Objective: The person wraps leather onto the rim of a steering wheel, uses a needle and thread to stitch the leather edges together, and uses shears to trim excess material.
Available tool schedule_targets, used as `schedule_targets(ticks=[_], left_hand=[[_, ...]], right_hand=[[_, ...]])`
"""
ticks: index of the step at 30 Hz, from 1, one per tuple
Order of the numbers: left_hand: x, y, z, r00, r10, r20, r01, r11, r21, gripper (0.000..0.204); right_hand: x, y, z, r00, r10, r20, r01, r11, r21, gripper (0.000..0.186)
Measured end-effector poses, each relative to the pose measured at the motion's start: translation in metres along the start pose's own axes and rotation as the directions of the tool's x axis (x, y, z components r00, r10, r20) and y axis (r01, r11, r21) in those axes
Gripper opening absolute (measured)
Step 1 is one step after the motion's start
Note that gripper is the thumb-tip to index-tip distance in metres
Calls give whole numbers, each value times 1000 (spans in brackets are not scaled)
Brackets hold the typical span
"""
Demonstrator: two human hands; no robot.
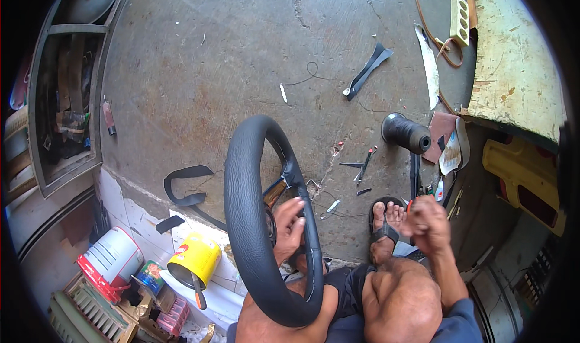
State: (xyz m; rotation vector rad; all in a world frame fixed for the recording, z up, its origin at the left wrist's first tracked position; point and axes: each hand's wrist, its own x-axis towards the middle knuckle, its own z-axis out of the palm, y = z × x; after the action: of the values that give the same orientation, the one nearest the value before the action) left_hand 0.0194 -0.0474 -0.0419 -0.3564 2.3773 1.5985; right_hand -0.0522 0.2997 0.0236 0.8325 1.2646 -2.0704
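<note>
Our black steering wheel point(244, 216) stands at our left thigh point(252, 323)
Our left hand point(290, 229) reaches inside the ring, our right hand point(428, 225) curls beside a sandal point(387, 230); whether either grips anything we cannot tell

On the floor point(181, 89), a loose strip point(188, 172) lay left of the steering wheel point(240, 222); nearer in sat the tin point(204, 255), with the bucket point(118, 258) left of it. Rightward was the thread spool point(400, 131), the socket block point(458, 32) beyond it.
</note>
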Motion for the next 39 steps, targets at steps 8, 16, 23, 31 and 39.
schedule_targets(ticks=[8, 16, 23, 31, 39], left_hand=[[20, 31, -4, 926, 150, 347, -267, 909, 320, 25], [12, 47, 2, 921, 142, 363, -78, 979, -187, 12], [41, 91, 41, 799, 447, 403, -296, 875, -384, 14], [32, 55, 16, 835, 276, 476, -311, 950, -5, 8], [21, 41, -14, 783, 99, 614, -12, 989, -144, 13]], right_hand=[[-184, -59, -213, 645, -353, -678, 129, 925, -359, 26], [-114, -48, -148, 691, -312, -652, -243, 749, -617, 40], [10, 54, 12, 982, -8, 187, 127, 761, -636, 26], [-72, -21, -74, 898, -146, -415, 35, 964, -263, 15], [-134, -35, -248, 636, -489, -597, -184, 656, -732, 25]])
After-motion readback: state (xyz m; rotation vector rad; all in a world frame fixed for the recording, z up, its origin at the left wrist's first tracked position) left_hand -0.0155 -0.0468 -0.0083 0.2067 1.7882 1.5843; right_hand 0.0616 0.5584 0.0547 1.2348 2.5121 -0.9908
